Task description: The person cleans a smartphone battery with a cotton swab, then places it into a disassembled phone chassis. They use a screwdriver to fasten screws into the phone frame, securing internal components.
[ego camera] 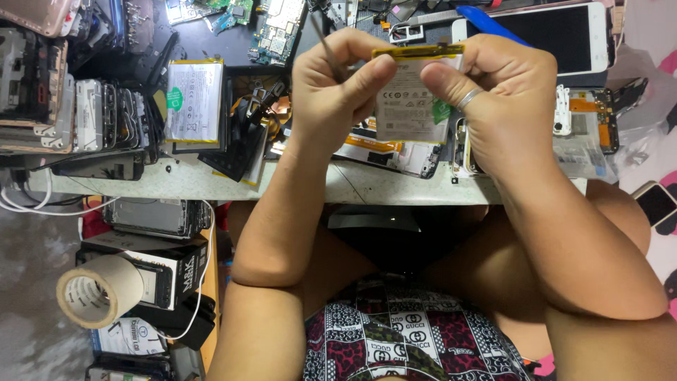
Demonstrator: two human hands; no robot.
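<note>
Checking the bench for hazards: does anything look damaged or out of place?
Nothing looks damaged. Both hands, left hand and right hand, hold a flat phone battery over the cluttered workbench; a second battery lies among stripped phone parts.

White battery label with green sticker (412, 99) centre; white-framed dark phone screen (557, 39) top right; black-white box (166, 271) lower left

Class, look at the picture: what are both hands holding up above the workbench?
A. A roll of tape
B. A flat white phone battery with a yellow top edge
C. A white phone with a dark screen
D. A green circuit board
B: the left hand and right hand pinch the flat white battery between them; the left also holds a thin metal tool.
</note>
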